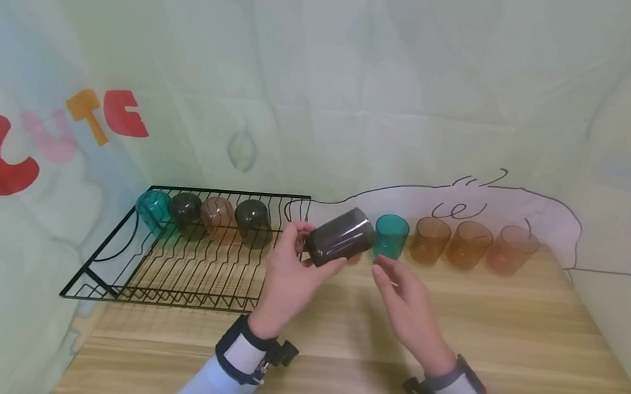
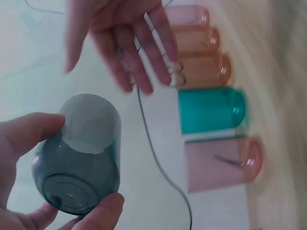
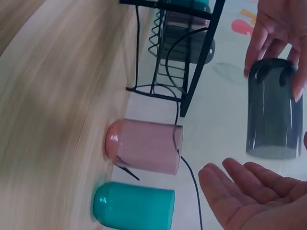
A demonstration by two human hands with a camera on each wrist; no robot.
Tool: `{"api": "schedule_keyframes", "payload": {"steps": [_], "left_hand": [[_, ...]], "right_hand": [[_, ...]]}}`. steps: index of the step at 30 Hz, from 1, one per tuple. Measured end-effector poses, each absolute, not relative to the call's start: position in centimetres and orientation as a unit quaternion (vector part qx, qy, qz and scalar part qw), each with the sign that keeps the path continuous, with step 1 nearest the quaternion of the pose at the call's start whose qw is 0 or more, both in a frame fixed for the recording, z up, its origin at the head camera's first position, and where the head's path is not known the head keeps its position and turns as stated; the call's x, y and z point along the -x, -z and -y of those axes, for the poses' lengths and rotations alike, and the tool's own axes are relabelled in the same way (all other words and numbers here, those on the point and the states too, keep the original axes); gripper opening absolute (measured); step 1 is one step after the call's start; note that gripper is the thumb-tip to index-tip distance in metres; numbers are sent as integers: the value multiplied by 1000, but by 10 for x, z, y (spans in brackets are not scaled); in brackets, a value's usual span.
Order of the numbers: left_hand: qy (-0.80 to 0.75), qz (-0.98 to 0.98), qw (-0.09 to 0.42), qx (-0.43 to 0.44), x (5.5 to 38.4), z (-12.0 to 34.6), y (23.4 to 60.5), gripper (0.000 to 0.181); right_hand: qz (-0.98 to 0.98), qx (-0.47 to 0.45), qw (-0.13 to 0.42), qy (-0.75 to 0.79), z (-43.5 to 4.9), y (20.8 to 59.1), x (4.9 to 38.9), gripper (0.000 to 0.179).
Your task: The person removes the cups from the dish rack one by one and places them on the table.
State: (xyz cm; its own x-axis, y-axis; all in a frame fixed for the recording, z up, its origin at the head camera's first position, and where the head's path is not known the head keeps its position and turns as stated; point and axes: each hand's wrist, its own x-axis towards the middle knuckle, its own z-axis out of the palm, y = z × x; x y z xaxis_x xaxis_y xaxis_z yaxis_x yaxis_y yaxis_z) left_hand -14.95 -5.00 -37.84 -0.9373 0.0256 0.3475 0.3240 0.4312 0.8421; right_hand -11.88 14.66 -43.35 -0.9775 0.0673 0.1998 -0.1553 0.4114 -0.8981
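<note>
My left hand holds a dark grey see-through cup above the table, fingers and thumb round its base end. The cup lies tilted, its mouth towards the right. In the left wrist view its rounded base faces the camera. My right hand is apart from the cup, a little below and to its right, fingers extended and holding nothing. Behind the held cup, a pink cup is mostly hidden in the head view. Beside it stands a teal cup.
A black wire rack stands at the left, with several upside-down cups along its back: teal, dark grey, pinkish and dark grey. Right of the teal cup stand two amber cups and a pink cup on the wooden table.
</note>
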Motion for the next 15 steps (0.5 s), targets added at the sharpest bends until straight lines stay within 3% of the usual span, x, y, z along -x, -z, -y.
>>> {"api": "schedule_keyframes", "payload": {"steps": [9, 15], "left_hand": [[550, 816, 107, 139, 142, 32, 392, 64], [538, 826, 90, 141, 138, 26, 398, 73]], "right_hand": [[810, -31, 110, -575, -145, 435, 123, 56], [771, -36, 101, -627, -148, 432, 124, 49]]}}
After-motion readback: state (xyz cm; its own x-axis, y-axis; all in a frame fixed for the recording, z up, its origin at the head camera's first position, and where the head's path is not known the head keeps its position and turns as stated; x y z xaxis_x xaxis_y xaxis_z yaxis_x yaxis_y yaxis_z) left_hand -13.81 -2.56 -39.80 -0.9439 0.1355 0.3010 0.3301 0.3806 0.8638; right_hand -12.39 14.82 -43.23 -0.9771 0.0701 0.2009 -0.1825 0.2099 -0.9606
